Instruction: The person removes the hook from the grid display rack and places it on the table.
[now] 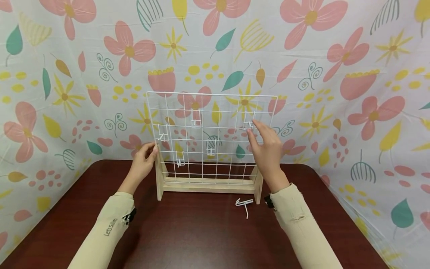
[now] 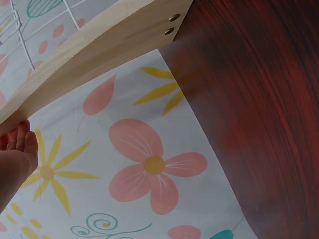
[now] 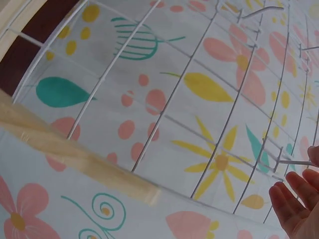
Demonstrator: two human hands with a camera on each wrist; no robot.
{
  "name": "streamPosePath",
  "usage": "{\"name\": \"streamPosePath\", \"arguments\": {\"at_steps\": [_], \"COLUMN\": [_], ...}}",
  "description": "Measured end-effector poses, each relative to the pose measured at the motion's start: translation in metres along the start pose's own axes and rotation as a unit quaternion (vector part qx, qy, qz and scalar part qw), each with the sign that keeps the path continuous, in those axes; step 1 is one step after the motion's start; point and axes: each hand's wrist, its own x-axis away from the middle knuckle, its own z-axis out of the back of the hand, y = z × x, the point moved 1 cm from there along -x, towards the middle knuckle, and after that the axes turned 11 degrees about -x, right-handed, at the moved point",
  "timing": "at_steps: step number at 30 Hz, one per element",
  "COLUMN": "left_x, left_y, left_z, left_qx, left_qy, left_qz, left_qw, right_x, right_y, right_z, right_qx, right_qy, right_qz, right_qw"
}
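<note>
A white wire grid panel (image 1: 220,140) stands upright in a wooden stand (image 1: 208,188) on the table. My left hand (image 1: 143,160) grips the stand's left post near its top, thumb on the near side; in the left wrist view, the fingertips lie at the post's edge. A white wire hook (image 1: 248,124) hangs at the grid's upper right. My right hand (image 1: 267,149) is right at it, thumb and fingers parted around its projecting peg. Several more hooks hang on the grid, among them an upper one (image 1: 196,120) and a lower one (image 1: 180,160).
One loose white hook (image 1: 244,203) lies on the dark red-brown table (image 1: 188,228), in front of the stand's right foot. A flower-patterned cloth (image 1: 215,45) hangs behind the table and along both sides.
</note>
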Motion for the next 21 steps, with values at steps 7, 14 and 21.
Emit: {"name": "streamPosePath", "arguments": {"at_steps": [7, 14, 21], "left_x": [0.0007, 0.0018, 0.0006], "left_y": [-0.0003, -0.0002, -0.001], "left_z": [-0.0004, -0.0001, 0.0002], "left_qx": [0.011, -0.004, 0.01], "left_qy": [0.004, 0.006, 0.001], "left_qz": [-0.002, -0.006, -0.004], "left_qw": [0.9999, 1.0, 0.9999], "right_x": [-0.0013, -0.0007, -0.0027], "right_y": [-0.0023, -0.0011, -0.0015], "right_z": [-0.0023, -0.0028, -0.003], "right_qx": [-0.007, -0.021, -0.033], "right_qy": [0.001, 0.009, 0.012], "right_qz": [-0.011, -0.012, -0.01], "right_qw": [0.9999, 0.9997, 0.9993]}}
